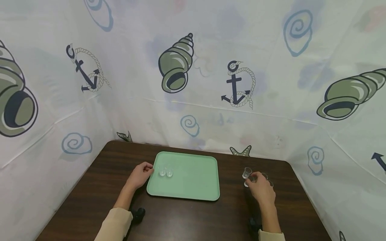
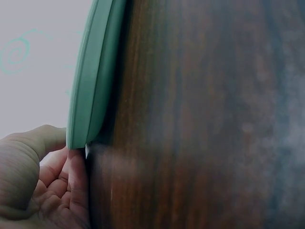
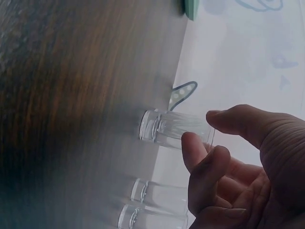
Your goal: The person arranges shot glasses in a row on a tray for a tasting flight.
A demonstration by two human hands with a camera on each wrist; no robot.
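Observation:
In the head view a light green tray lies on the table with two small clear shot glasses near its left side. My left hand is at the tray's left edge. The left wrist view shows the thumb above the tray's rim and curled fingers beneath it. To the right of the tray, my right hand pinches a clear shot glass near its rim, thumb on one side and fingers on the other. The glass's base is close to the table.
Another shot glass stands just beyond the right hand, and more glasses are partly hidden behind that hand. The dark wooden table meets a patterned cloth at the back and sides.

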